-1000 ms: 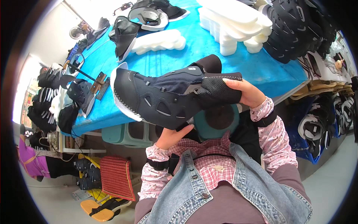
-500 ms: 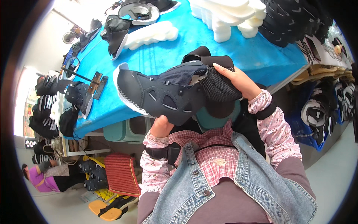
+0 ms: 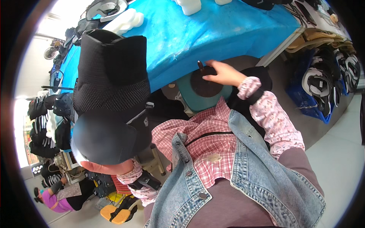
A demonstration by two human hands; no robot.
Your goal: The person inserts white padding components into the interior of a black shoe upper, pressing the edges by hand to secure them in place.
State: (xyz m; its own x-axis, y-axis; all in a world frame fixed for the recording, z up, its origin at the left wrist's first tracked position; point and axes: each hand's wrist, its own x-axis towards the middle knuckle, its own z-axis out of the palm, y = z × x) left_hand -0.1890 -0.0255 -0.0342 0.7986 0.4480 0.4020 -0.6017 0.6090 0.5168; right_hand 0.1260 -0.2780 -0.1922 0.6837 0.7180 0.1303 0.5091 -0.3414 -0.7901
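In my left hand (image 3: 104,167) is a large black shoe upper (image 3: 110,91), held close to the camera on the left. My fingers are closed under its smooth toe end, and its tall knit collar points away with an opening at the far end. A mesh band runs between collar and toe. My right hand (image 3: 224,74) is off the upper, over my lap near the table edge, thumb and fingers apart. Just beyond its fingertips is a small dark brown piece (image 3: 200,65) with a pale tip; whether the fingers touch it, I cannot tell.
A blue-covered table (image 3: 213,30) stretches ahead, with white foam forms (image 3: 127,21) on it. To the right a blue crate (image 3: 300,95) holds black-and-white shoe parts. Another person (image 3: 57,195) works at the far left, near an orange stool seat (image 3: 114,214).
The upper has swung left and turned, its toe now toward me and its collar away. My right hand has let go of it and moved down toward my lap.
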